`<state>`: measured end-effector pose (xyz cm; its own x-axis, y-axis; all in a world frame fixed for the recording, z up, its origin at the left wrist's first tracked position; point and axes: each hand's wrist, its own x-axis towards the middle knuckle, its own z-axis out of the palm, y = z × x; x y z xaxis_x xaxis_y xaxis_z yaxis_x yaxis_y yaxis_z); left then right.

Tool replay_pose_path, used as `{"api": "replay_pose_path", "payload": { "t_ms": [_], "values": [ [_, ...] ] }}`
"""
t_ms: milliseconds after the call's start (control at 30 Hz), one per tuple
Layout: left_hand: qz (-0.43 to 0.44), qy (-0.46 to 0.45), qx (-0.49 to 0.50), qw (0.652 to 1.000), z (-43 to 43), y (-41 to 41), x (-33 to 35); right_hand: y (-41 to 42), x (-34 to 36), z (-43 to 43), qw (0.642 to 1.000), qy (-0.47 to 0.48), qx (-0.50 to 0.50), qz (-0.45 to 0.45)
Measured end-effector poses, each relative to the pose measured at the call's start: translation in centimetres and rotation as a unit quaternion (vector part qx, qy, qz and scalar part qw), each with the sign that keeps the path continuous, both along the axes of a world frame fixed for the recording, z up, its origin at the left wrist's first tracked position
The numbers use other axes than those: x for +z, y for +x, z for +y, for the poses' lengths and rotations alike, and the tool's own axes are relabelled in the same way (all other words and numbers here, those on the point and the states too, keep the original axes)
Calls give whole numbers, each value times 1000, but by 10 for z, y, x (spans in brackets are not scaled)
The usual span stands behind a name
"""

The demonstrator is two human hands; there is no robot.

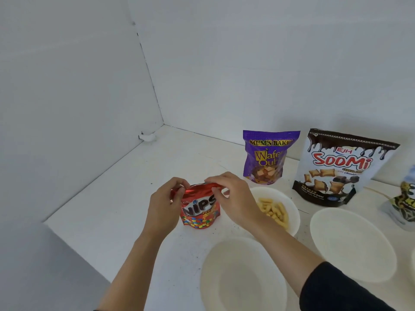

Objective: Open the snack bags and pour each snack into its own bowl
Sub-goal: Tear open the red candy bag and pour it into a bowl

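Red foil is pinched at both ends of its top seal: the left hand [165,204] closes thumb and fingers on the left corner of the Nips bag [198,209], and the right hand [233,198] nips the right part of the same seal, fingers curled over the edge. Both grips look tight on the crimped strip, with nothing else held. That two-point hold suits a tear or a pull-apart, since opposing hands can split the seal while the pouch stays upright and its sweets stay low. Whether the seal has parted at all is not visible.

The Nips bag stands on the white table [112,198], its base resting there, so the hands carry little weight and can spend their force on the seal.

Just right of the Nips bag, behind the right wrist, sits a bowl of yellow puffs [289,212], already filled. Nearer the camera than the Nips bag and to its right is an empty bowl [242,277], probably the intended target, close enough for a short tip. Farther right lies another empty bowl [352,243].

Behind and right of the Nips bag stand the purple wafer bag [267,158] and the Soomi bag [336,169], upright against the wall and seemingly unopened. At the far right edge a further packet [404,203] is only partly in view.
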<state>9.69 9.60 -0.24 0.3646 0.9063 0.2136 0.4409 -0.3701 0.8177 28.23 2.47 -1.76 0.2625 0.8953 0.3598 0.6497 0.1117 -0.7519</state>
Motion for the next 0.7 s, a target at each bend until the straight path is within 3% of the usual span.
{"api": "replay_pose_path", "payload": {
  "t_ms": [333, 500, 700],
  "values": [
    [86, 42, -1, 995, -18, -19, 9, -11, -5, -14, 995, 91, 6, -31],
    [97, 35, -1, 995, -25, -21, 13, -12, -4, -18, 992, 101, 9, -75],
    [76, 16, -27, 997, -20, -29, 18, -22, 9, -16, 998, 47, 24, -31]
  ]
}}
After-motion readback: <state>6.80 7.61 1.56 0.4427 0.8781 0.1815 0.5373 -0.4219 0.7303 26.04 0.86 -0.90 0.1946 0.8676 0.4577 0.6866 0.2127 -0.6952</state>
